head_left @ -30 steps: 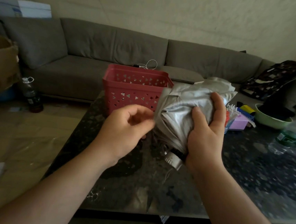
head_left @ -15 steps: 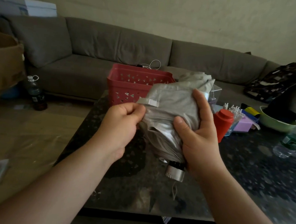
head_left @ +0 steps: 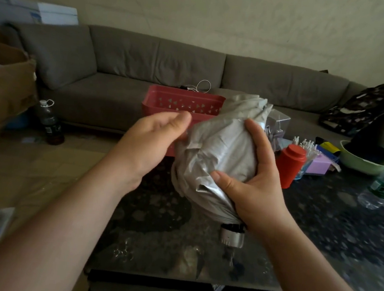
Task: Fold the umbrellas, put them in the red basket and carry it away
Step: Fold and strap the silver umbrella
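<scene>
Umbrella (head_left: 218, 152), a silver bundle, is held above the dark table (head_left: 319, 228), handle down, probably so its loose canopy can be wrapped tight. Right hand (head_left: 250, 186) clamps it, thumb across the front, fingers over the far side. Left hand (head_left: 154, 139) touches its left edge, fingers loosely together; any pinch is hidden. Red basket (head_left: 167, 96) waits just behind.

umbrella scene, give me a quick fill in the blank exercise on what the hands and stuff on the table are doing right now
1. The right hand holds the ____ umbrella above the table.
2. The basket behind the umbrella is ____ in colour.
3. The red bottle stands to the ____ of the umbrella.
4. The left hand touches the umbrella's ____ side.

Missing words: silver; red; right; left
</scene>
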Tool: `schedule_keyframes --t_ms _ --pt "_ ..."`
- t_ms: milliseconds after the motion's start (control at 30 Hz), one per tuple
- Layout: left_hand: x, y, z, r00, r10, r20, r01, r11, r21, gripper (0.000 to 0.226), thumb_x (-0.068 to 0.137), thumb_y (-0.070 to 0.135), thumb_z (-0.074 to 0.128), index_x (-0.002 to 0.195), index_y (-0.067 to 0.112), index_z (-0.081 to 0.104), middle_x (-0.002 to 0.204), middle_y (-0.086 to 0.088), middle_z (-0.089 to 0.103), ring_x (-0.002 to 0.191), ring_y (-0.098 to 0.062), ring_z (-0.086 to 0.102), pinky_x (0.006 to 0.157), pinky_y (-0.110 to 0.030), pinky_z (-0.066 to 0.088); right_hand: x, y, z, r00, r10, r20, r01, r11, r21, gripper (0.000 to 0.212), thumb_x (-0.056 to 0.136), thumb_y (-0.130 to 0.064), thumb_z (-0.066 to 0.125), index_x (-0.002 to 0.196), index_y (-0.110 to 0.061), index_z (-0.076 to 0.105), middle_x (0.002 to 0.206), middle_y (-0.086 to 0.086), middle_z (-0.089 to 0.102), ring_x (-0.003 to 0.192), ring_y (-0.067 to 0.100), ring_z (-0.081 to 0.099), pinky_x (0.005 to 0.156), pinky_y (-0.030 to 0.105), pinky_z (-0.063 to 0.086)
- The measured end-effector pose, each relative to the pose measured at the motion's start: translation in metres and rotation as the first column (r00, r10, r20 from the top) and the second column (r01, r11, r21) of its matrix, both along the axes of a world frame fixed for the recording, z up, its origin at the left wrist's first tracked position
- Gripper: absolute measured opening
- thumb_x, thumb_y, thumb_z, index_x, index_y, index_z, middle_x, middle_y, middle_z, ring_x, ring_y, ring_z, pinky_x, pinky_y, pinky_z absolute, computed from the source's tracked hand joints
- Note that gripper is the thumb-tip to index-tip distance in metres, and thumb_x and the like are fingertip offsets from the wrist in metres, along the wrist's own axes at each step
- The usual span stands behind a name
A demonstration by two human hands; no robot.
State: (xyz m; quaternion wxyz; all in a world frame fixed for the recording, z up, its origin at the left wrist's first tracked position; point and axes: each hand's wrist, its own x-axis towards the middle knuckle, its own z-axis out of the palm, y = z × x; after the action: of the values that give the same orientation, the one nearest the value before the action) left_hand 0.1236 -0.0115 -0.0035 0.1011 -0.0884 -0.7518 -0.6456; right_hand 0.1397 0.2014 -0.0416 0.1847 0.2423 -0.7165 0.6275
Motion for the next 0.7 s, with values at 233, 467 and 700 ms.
schedule_keyframes --t_ms 233,467,700 --pt "-0.005 -0.009 -0.005 0.964 -0.196 0.177 0.176 0.977 0.121 0.037 0.077 0.050 0.071 0.105 0.029 0.081 0.114 0.003 0.080 0.118 -0.020 0.071 0.111 -0.042 0.049 0.000 0.001 -0.002 0.994 0.111 0.009 -0.111 0.993 0.036 0.102 0.066 -0.034 0.095 0.153 -0.040 0.042 0.151 -0.027 0.048 0.143 0.001 0.048 0.108 0.021 0.049" --pt "-0.012 -0.024 -0.008 0.982 -0.176 0.062 0.177 0.984 -0.012 0.015 0.099 0.025 0.065 0.088 0.027 0.076 0.091 -0.002 0.074 0.087 -0.018 0.067 0.087 -0.035 0.054 0.003 0.001 0.001 0.971 0.219 0.091 -0.224 0.974 0.039 0.106 0.065 -0.034 0.094 0.155 -0.045 0.039 0.157 -0.021 0.044 0.143 0.008 0.051 0.108 0.035 0.053" --pt "-0.012 -0.029 -0.005 0.993 -0.029 -0.111 0.021 0.997 -0.071 0.033 0.099 -0.009 0.061 0.093 0.022 0.069 0.080 0.005 0.077 0.080 -0.013 0.071 0.078 -0.028 0.060 0.005 -0.002 -0.002 0.966 0.229 0.119 -0.246 0.957 0.154 0.113 0.070 -0.011 0.093 0.157 -0.051 0.032 0.154 -0.029 0.041 0.142 0.000 0.048 0.109 0.029 0.052"
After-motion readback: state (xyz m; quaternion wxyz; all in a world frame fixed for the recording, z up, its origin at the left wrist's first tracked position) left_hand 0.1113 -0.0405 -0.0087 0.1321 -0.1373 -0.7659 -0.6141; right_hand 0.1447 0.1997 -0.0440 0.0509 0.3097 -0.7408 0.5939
